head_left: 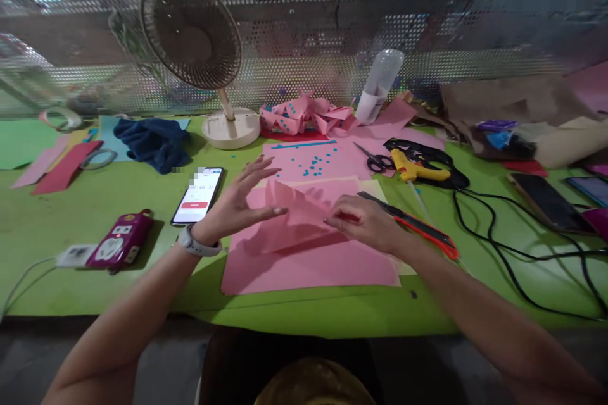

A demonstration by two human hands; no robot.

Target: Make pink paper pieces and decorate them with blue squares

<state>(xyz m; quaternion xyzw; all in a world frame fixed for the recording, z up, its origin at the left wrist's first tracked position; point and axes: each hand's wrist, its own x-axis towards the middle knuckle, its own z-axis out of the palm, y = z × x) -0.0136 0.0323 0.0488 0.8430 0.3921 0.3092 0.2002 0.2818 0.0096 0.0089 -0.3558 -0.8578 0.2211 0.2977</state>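
Note:
A folded piece of pink paper (292,218) is raised at an angle over a stack of flat pink sheets (308,272). My right hand (363,218) pinches its right corner between thumb and fingers. On the other side, my left hand (249,199) has its fingers spread, the thumb close to the paper's left part; whether it touches I cannot tell. Just right of the sheets lies a red and black utility knife (422,231), partly behind my right hand. Small blue paper dots (314,166) are scattered on a pink sheet beyond.
A fan (232,130) stands at the back, beside folded pink dotted paper pieces (306,115) and a plastic bottle (380,85). Rightward are scissors (377,161), a yellow glue gun (415,169) and black cables (503,247). Leftward lie a phone (197,199) and a purple power strip (121,240).

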